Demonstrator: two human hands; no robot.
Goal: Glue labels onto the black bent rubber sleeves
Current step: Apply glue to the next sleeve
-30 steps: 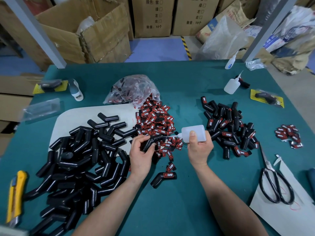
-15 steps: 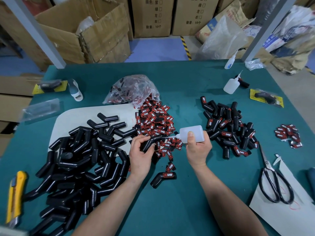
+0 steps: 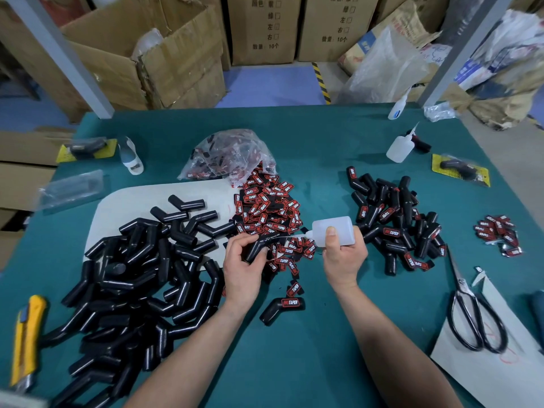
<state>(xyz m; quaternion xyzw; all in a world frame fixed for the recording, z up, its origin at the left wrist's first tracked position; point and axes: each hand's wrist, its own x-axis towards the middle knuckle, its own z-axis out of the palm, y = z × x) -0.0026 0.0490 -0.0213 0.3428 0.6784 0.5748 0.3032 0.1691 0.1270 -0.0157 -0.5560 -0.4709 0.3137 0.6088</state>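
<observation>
My left hand (image 3: 243, 267) grips a black bent rubber sleeve (image 3: 255, 248) at the table's middle. My right hand (image 3: 343, 257) holds a translucent glue bottle (image 3: 334, 231) on its side, its thin nozzle pointing left at that sleeve. A heap of red-and-black labels (image 3: 268, 213) lies just behind the hands. Many bare black sleeves (image 3: 141, 278) are piled at the left, partly on a white board (image 3: 129, 201). Labelled sleeves (image 3: 394, 225) are heaped at the right. One labelled sleeve (image 3: 281, 310) lies alone in front of my hands.
A plastic bag of labels (image 3: 228, 156) sits behind the label heap. Scissors (image 3: 471, 313) and white paper (image 3: 497, 375) lie at the right, a small label pile (image 3: 499, 234) beyond them. A yellow utility knife (image 3: 25, 340) lies far left. Two more glue bottles (image 3: 399, 148) stand at the back right.
The glue bottle and my right hand have shifted slightly left towards the sleeve. My left hand holds the sleeve in the same place.
</observation>
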